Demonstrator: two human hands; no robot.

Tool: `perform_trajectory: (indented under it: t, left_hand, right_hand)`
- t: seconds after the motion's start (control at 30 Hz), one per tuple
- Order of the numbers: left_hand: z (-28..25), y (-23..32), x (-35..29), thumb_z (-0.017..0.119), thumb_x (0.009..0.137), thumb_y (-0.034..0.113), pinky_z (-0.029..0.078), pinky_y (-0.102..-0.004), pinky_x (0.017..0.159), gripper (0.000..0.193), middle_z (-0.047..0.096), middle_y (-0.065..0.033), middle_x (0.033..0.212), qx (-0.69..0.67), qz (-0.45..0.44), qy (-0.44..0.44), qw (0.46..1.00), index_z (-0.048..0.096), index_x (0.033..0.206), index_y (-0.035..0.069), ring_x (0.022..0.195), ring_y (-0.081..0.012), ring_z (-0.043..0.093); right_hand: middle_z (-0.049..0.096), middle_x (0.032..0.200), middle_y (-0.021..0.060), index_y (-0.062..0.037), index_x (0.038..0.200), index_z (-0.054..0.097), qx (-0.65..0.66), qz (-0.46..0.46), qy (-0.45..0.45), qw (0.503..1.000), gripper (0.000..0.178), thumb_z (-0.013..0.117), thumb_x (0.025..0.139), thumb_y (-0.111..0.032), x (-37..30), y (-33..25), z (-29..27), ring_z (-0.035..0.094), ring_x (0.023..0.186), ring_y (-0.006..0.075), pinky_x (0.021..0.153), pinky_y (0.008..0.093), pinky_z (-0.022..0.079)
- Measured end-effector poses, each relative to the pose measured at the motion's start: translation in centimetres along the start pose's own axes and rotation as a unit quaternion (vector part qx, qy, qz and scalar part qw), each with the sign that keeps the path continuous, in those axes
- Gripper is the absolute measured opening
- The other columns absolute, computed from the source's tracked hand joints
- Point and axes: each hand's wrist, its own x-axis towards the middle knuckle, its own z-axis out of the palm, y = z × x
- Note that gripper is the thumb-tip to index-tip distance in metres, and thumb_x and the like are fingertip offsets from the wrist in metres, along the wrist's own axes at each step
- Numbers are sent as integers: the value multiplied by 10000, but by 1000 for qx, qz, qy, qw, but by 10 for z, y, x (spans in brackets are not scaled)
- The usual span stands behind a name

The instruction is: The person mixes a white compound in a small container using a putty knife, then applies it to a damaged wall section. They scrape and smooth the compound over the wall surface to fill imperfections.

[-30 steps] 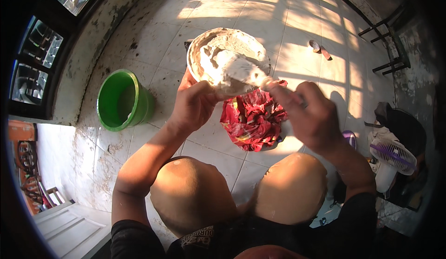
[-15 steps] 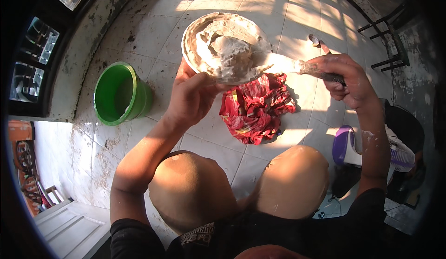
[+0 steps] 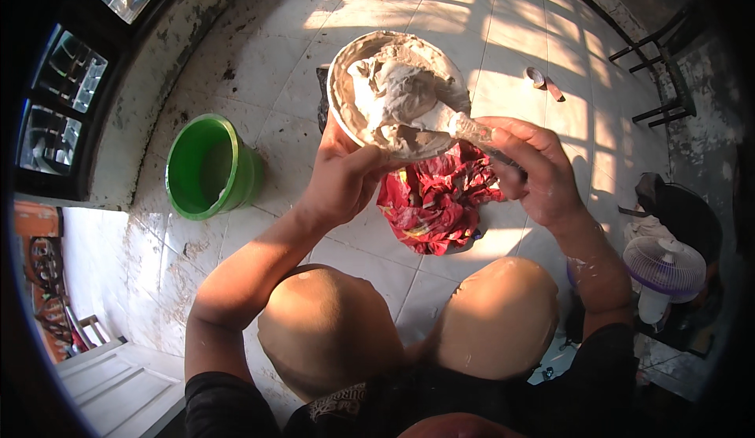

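My left hand (image 3: 346, 172) grips a round white bowl (image 3: 335, 101) from below and the side, thumb near its rim. Thick off-white paste (image 3: 403, 82) is heaped inside and smeared up the walls. In my right hand (image 3: 544, 172) is a paste-coated putty knife (image 3: 465, 128), pinched by the handle. Its blade reaches over the bowl's right side into the paste; the tip is hidden there. Under the bowl, on the floor, lies a crumpled red plastic sheet or wrapper (image 3: 440, 214), partly covered by the bowl and my right hand.
A green bucket (image 3: 250, 177) stands on the tiled floor at left. A small round item (image 3: 535, 77) and a reddish-brown strip (image 3: 555, 90) lie at far right. A white-and-purple fan (image 3: 667, 271) sits at right, below a dark metal frame (image 3: 672, 84). Windows line the left wall.
My right hand has moved left and slightly down, bringing the putty knife's blade deeper over the bowl. The bowl has shifted slightly right and down and is tilted more.
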Motion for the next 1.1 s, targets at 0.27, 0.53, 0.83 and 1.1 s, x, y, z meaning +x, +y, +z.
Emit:
perform_trajectory:
  t: [0.27, 0.53, 0.83, 1.1]
  left_hand:
    - [4, 0, 0, 494, 867, -167, 534, -540, 1136, 818, 498, -202, 1519, -16, 2, -30, 999, 233, 1600, 86, 1362, -345, 590]
    - [0, -1, -1, 521, 881, -118, 559, -525, 1111, 790, 516, -195, 1508, -19, -8, -30, 999, 252, 1596, 80, 1342, -338, 607]
    - [-15, 8, -3, 520, 938, 32, 571, -528, 1091, 691, 538, -173, 1519, -17, -13, 32, 999, 306, 1594, 70, 1333, -339, 620]
    - [-13, 11, -2, 577, 951, 131, 540, -533, 1127, 682, 528, -169, 1539, -22, -19, 26, 999, 344, 1588, 58, 1384, -341, 577]
  right_hand:
    - [728, 862, 70, 6, 1306, 707, -411, -273, 37, 869, 301, 659, 1049, -144, -12, -47, -12, 664, 748, 119, 626, 260, 480]
    - [527, 817, 87, -94, 1433, 672, -682, -353, 108, 632, 565, 741, 888, 41, -42, -21, 32, 570, 689, 267, 631, 382, 501]
    - [575, 870, 79, -75, 1357, 712, -652, -354, 33, 670, 454, 709, 909, -5, -37, -31, 12, 620, 780, 211, 670, 322, 528]
    - [731, 1159, 122, -24, 1384, 679, -475, -261, 64, 838, 401, 663, 984, 0, -41, -64, 10, 667, 986, 151, 884, 290, 523]
